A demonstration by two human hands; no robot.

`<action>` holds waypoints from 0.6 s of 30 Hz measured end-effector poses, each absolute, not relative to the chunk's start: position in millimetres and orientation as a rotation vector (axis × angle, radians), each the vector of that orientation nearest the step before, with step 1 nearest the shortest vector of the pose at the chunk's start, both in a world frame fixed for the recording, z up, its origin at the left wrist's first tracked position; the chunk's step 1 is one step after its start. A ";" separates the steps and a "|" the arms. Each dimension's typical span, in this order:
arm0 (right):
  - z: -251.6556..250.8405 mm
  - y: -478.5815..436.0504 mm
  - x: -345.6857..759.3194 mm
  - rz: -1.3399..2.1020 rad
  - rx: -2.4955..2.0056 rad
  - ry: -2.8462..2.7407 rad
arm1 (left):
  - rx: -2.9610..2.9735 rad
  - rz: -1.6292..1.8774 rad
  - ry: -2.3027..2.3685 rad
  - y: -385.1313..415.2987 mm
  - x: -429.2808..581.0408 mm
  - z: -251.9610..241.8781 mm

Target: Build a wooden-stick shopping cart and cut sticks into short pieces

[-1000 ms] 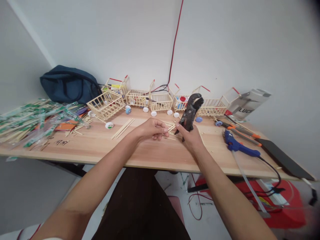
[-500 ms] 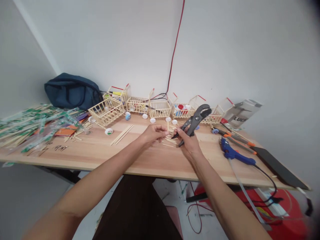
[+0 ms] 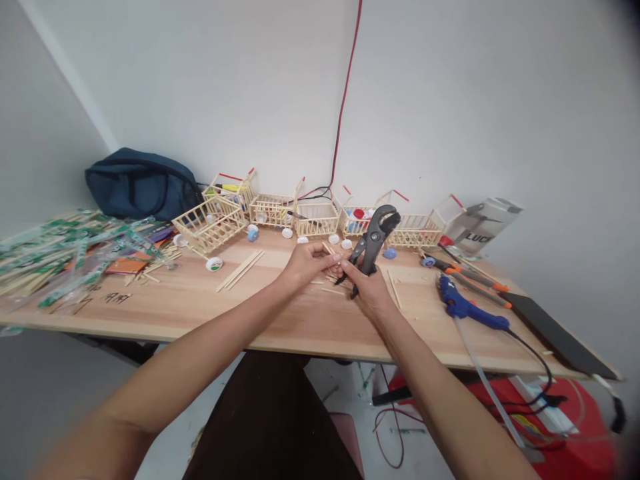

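My left hand (image 3: 305, 265) pinches a short wooden stick (image 3: 327, 249) between thumb and fingers, just over the table. Close beside it, my right hand (image 3: 371, 287) is wrapped round a black hand cutter (image 3: 374, 241), its curved jaws pointing up and away from me. The right fingertips meet the left ones near the stick's lower end; whether they also grip it I cannot make out. Below the hands lie several cut stick pieces (image 3: 333, 290). One longer stick (image 3: 395, 288) rests right of my right hand, and a few more sticks (image 3: 241, 270) lie to the left.
Several small wooden-stick carts (image 3: 213, 223) with bottle-cap wheels line the wall. Wrapped sticks (image 3: 65, 260) and a blue bag (image 3: 143, 183) occupy the left. On the right are a blue glue gun (image 3: 470, 308), orange-handled pliers (image 3: 480, 283) and a dark flat board (image 3: 560, 333).
The stick in my left hand has gone from upright to tilted. The cutter and my right hand have shifted left, nearer the left hand, uncovering a longer stick on the table.
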State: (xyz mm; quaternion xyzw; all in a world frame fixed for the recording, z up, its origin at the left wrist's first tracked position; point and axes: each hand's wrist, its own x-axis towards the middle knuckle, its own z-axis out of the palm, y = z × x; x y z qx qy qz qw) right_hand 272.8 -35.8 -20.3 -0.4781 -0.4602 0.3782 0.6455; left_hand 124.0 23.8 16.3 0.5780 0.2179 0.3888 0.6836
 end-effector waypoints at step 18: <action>-16.8 -46.5 272.1 0.860 -1.171 -1.323 | 1.055 0.609 0.402 22.6 109.0 14.0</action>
